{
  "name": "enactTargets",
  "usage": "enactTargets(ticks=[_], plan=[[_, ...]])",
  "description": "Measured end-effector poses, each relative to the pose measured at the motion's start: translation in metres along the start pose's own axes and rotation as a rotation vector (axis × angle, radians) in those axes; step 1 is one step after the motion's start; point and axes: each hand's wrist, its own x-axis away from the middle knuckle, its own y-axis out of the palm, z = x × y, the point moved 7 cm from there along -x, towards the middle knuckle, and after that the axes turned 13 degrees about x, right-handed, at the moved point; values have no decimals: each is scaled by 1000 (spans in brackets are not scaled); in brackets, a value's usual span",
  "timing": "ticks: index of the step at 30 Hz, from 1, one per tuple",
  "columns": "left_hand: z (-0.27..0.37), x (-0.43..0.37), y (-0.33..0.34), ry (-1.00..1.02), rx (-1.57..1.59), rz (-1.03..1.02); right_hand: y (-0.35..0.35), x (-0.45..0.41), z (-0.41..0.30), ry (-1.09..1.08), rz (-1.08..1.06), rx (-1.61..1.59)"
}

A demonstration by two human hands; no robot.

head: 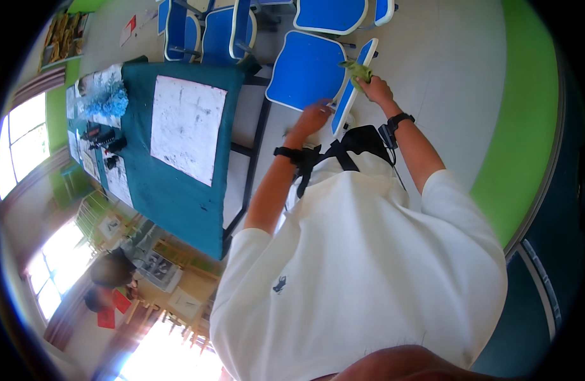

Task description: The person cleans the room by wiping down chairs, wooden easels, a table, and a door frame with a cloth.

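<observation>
A chair with a blue seat [306, 71] and a narrow blue backrest [346, 110], both edged in white, stands before me. My right hand [377, 90] grips a crumpled yellow-green cloth [357, 72], which lies against the upper part of the backrest. Close to the seat's near edge and the lower end of the backrest is my left hand [315, 118]. Its fingers are bent, and whether they touch the chair cannot be made out. Both wrists wear black straps; the right one carries a small device.
To the left stands a table with a teal cloth [178, 190], bearing a stained white sheet [187, 128], blue flowers [106, 101] and dark bottles [104, 138]. More blue chairs [221, 35] stand beyond. A green wall band [526, 119] runs along the right. Wooden furniture [192, 281] fills the lower left.
</observation>
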Motion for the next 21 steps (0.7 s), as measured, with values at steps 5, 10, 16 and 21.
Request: enactTargets(ticks=[5, 10, 16, 21], plan=[[134, 19, -59, 158, 323, 119, 35, 35, -8, -154, -94, 96], [340, 156, -162, 668, 527, 323, 60, 65, -17, -90, -164, 195], [415, 311, -212, 1059, 206, 288, 33, 94, -44, -68, 11, 385], [398, 351, -239, 1138, 136, 304, 20, 101, -41, 86, 199, 387]])
